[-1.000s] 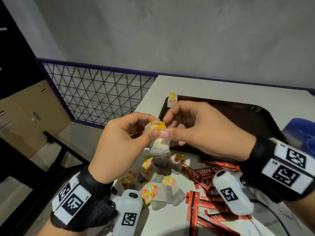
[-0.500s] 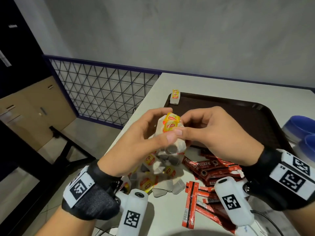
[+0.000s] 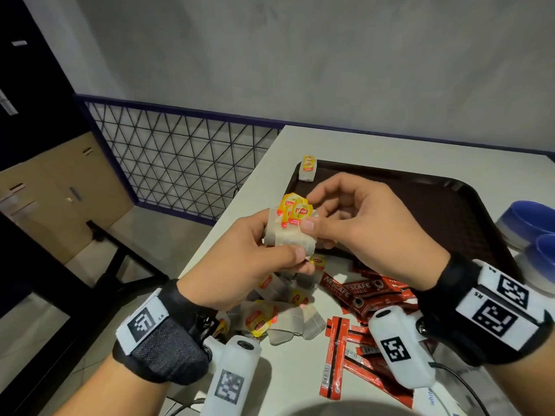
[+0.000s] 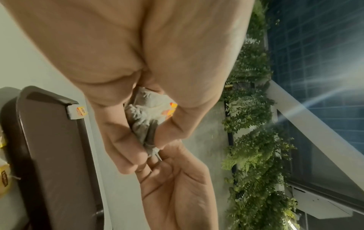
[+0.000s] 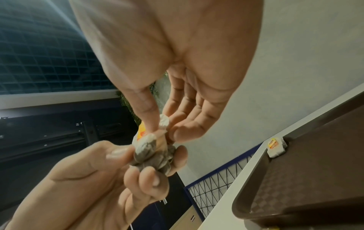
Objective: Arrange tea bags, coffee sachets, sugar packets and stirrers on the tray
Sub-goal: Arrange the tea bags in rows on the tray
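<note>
Above the table's near left, my left hand (image 3: 270, 250) grips a small bundle of tea bags (image 3: 289, 232) with yellow and red tags. My right hand (image 3: 315, 223) pinches the same bundle from the right with thumb and forefinger. The left wrist view shows the tea bags (image 4: 145, 112) between the fingers of both hands, and so does the right wrist view, with the tea bags (image 5: 149, 149) low between the fingertips. One tea bag (image 3: 307, 168) lies at the far left corner of the dark brown tray (image 3: 450, 211). Loose tea bags (image 3: 270, 316) and red coffee sachets (image 3: 360, 295) lie on the table under my hands.
Blue bowls (image 3: 531, 223) stand right of the tray. The white table (image 3: 390, 145) ends at its left edge, with a mesh railing (image 3: 180, 163) and floor beyond. More red sachets (image 3: 336, 355) lie near the front edge.
The bundle in my hands has grown from one tea bag to more, with a second tag showing. Both hands stay together above the pile and have shifted slightly.
</note>
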Demonstrator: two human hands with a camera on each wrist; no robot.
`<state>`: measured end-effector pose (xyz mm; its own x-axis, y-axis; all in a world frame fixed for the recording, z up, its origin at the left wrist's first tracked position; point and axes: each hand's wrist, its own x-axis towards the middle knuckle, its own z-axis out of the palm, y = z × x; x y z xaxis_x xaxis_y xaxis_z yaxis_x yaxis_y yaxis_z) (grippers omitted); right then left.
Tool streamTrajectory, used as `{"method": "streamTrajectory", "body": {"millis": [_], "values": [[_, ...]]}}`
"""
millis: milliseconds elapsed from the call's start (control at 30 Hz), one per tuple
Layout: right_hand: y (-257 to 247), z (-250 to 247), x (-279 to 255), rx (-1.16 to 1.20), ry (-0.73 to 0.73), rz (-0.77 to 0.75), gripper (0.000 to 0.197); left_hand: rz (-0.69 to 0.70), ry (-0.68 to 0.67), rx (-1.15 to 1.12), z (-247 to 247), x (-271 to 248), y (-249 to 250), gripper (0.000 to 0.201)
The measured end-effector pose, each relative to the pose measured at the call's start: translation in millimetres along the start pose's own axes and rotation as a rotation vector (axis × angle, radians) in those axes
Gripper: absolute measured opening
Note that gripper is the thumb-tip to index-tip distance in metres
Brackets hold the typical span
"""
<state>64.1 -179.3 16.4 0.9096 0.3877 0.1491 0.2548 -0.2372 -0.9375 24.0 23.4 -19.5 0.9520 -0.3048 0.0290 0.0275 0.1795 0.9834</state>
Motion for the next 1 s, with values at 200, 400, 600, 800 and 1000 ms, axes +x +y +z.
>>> {"method": "streamTrajectory", "body": {"millis": [200, 400, 600, 800, 1000], "values": [[-1.2, -0.5, -1.1, 0.017, 0.021, -0.019, 0.020, 0.006, 0.035, -0.058, -2.1, 0.8, -5.8, 0.033], [-4.9, -4.3, 1.6, 0.021, 0.004, -0.042, 0.015, -0.004, 0.055, -0.127, -6.3, -0.8, -7.7, 0.036], [-7.7, -0.9, 2.9, 0.090, -0.026, -0.041, 0.027, 0.010, 0.079, -0.152, -7.7, -1.5, -5.7, 0.044], [-7.9, -4.0, 5.8, 0.024, -0.032, -0.017, 0.012, 0.000, 0.085, -0.125, -8.2, -0.7, -7.1, 0.042], [-13.5, -9.5, 7.3, -0.078, -0.047, -0.047, 0.011, -0.007, 0.084, -0.137, -7.7, -1.0, -5.9, 0.040]]}}
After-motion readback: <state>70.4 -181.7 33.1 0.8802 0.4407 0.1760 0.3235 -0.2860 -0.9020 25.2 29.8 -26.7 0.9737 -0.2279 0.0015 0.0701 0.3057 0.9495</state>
